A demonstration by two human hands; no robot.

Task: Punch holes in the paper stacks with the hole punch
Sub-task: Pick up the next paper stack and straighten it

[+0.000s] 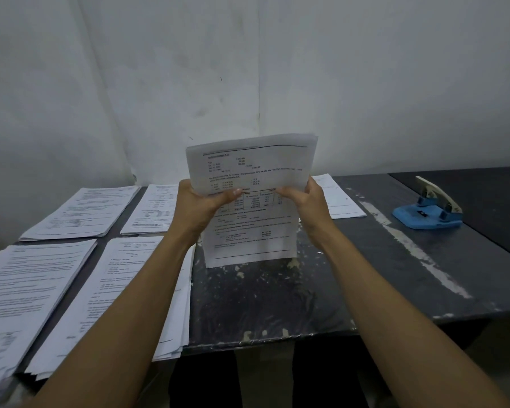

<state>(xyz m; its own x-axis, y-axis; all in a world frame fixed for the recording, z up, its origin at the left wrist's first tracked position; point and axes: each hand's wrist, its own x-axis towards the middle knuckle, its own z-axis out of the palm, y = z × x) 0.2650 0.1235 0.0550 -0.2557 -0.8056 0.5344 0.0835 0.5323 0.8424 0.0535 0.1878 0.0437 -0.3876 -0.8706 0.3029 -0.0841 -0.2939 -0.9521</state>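
Note:
A stack of printed sheets (pixel 252 169) stands upright on its lower edge on the dark table (pixel 277 295), in the middle of the view. My left hand (pixel 199 207) grips its left side and my right hand (pixel 306 206) grips its right side, thumbs on the front page. The blue hole punch (pixel 429 209) with a pale lever sits on the table at the far right, well apart from both hands.
Several flat paper stacks lie on the table's left half: two at the back (pixel 83 213) (pixel 153 210) and two near me (pixel 27 295) (pixel 124 290). Another stack (pixel 340 198) lies behind my right hand. A grey wall (pixel 248 69) closes the back.

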